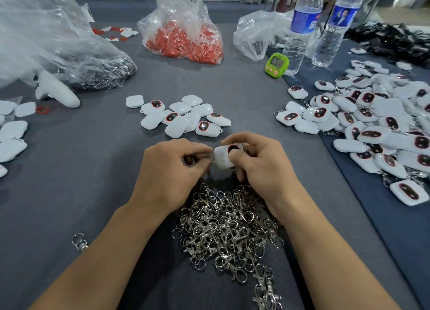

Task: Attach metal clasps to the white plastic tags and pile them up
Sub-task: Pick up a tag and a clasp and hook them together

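The right grip [260, 163] is curled round a white plastic tag [222, 157], thumb across its near face and fingers behind it, so that the tag's dark oval window faces up. The left grip [172, 167] pinches a metal clasp [207, 157] between thumb and fingertips and holds it against the tag's left edge; whether the clasp is already hooked on cannot be told. Both grips hover just above the grey desk [93, 181], directly over the far end of a heap of loose clasps [228, 228]. A small cluster of bare tags [181, 119] lies just beyond the grips. A large pile of tags [372, 123], some with clasps showing, spreads well to the right. A single stray clasp [80, 241] lies to the left of the left forearm. Farther back stand a green timer [277, 65], two water bottles [300, 30] and a bag of red pieces [183, 35].
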A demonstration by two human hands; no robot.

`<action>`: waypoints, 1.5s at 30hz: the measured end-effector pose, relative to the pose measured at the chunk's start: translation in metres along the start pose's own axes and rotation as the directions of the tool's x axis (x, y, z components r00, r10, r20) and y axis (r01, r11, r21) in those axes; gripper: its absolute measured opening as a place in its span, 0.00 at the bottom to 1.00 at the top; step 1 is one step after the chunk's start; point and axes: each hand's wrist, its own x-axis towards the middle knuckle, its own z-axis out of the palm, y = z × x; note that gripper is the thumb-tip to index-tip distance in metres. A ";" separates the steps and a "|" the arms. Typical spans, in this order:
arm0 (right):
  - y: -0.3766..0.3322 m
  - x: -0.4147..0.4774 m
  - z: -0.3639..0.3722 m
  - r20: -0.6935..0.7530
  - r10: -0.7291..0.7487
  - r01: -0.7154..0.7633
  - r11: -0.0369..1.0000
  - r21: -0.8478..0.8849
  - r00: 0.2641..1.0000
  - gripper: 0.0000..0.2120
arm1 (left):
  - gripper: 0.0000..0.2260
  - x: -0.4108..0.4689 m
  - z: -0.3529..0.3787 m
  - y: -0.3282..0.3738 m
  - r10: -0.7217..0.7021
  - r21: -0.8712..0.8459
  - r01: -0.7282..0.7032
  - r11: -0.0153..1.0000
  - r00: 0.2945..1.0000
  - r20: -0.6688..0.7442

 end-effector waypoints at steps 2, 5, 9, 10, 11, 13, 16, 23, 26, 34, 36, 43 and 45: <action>-0.003 0.000 -0.003 0.029 0.056 -0.060 0.989 0.135 0.998 0.13 | 0.12 0.001 0.001 0.000 -0.007 -0.065 0.008 0.998 1.000 0.017; -0.005 -0.001 -0.008 0.085 0.116 -0.136 0.947 0.291 0.990 0.13 | 0.11 0.001 0.001 0.003 -0.004 -0.125 0.009 0.992 0.999 0.037; -0.004 -0.001 -0.011 0.123 0.137 -0.174 0.908 0.380 0.983 0.14 | 0.07 0.000 0.003 0.004 -0.011 -0.198 0.025 0.980 0.997 0.073; -0.004 -0.001 -0.011 0.124 0.133 -0.172 0.905 0.388 0.983 0.14 | 0.07 -0.001 0.003 0.003 -0.002 -0.190 0.017 0.982 0.997 0.079; -0.004 -0.002 -0.012 0.122 0.127 -0.165 0.904 0.394 0.984 0.14 | 0.07 -0.001 0.003 0.002 0.009 -0.172 0.006 0.985 0.996 0.083; -0.004 -0.003 -0.011 0.118 0.114 -0.152 0.907 0.393 0.986 0.13 | 0.06 -0.002 0.002 0.001 0.043 -0.118 -0.034 0.992 0.996 0.080; -0.004 -0.004 -0.009 0.119 0.117 -0.154 0.912 0.380 0.986 0.12 | 0.03 -0.005 0.002 0.002 0.140 0.004 -0.140 0.990 0.989 0.038; -0.008 -0.005 -0.009 0.215 0.154 -0.245 0.828 0.505 0.964 0.11 | 0.08 -0.002 0.002 0.010 -0.105 -0.360 0.173 0.917 0.974 0.202; -0.009 -0.005 -0.009 0.232 0.146 -0.249 0.820 0.515 0.962 0.12 | 0.08 0.001 0.001 0.011 -0.129 -0.526 0.316 0.790 0.924 0.360; -0.008 -0.004 -0.010 0.210 0.134 -0.231 0.797 0.558 0.968 0.11 | 0.07 0.000 0.005 0.013 -0.215 -0.557 0.340 0.758 0.936 0.279; -0.008 -0.004 -0.009 0.194 0.138 -0.225 0.794 0.564 0.971 0.10 | 0.07 -0.001 0.004 0.011 -0.179 -0.425 0.259 0.867 0.959 0.218; -0.007 -0.006 0.002 0.130 0.108 -0.155 0.887 0.434 0.986 0.04 | 0.14 -0.007 0.006 0.009 0.104 0.216 -0.145 0.966 0.977 0.187; -0.007 -0.006 0.003 0.119 0.106 -0.147 0.897 0.416 0.987 0.04 | 0.14 -0.009 0.007 0.009 0.161 0.299 -0.208 0.931 0.971 0.174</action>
